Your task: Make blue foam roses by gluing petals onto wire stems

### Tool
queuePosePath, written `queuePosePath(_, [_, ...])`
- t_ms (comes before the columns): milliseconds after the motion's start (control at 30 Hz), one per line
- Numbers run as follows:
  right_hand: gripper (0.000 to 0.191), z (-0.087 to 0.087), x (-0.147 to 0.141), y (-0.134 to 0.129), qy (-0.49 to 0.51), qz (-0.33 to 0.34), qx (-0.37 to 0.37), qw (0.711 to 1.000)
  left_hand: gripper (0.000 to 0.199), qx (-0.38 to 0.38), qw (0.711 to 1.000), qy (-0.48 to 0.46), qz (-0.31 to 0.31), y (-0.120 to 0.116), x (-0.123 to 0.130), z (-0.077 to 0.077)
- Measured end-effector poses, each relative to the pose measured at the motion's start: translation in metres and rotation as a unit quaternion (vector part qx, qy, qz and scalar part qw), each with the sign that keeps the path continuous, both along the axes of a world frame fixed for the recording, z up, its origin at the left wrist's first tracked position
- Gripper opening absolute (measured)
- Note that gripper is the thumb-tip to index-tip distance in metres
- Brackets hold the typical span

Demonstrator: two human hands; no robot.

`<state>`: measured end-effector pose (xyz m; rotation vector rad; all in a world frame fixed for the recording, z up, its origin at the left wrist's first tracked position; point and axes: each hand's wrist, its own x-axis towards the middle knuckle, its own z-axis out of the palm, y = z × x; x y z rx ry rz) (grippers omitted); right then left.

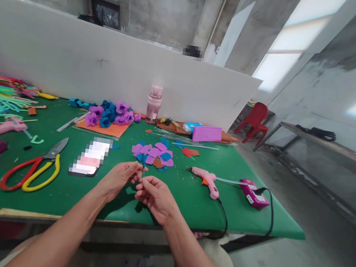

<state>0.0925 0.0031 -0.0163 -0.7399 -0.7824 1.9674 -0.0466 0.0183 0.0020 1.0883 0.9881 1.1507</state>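
Near the front of the green table, my left hand [125, 175] is closed, its fingertips pinching a small blue petal piece [142, 158] on what looks like a thin wire. My right hand [157, 197] is closed too, with thumb and finger on the lower end of that wire. The fingers hide part of the wire. Just beyond both hands lies a loose pile of purple and blue petals [153, 152]. A pink glue gun [206, 178] rests to the right of my right hand. Left of my left hand lies a phone [91, 155] with a blurred screen.
Red-and-yellow-handled scissors [35, 169] lie at left, near another pink glue gun [4, 128]. Purple and blue flowers [113, 115] sit on orange sheets. A pink bottle [154, 104] stands by the white partition [114, 68]. A purple power strip [254, 194] trails a black cord.
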Motion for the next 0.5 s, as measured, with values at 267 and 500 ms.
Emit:
queuePosePath(267, [0.031, 0.002, 0.000, -0.001, 0.002, 0.008, -0.004, 1.000, 0.029, 0.004, 0.999, -0.036, 0.001, -0.005, 0.007, 0.010])
queuePosePath(500, [0.031, -0.002, 0.001, -0.001, -0.005, 0.022, -0.002, 1.000, 0.027, -0.038, 0.995, -0.084, 0.050, -0.003, 0.014, 0.003])
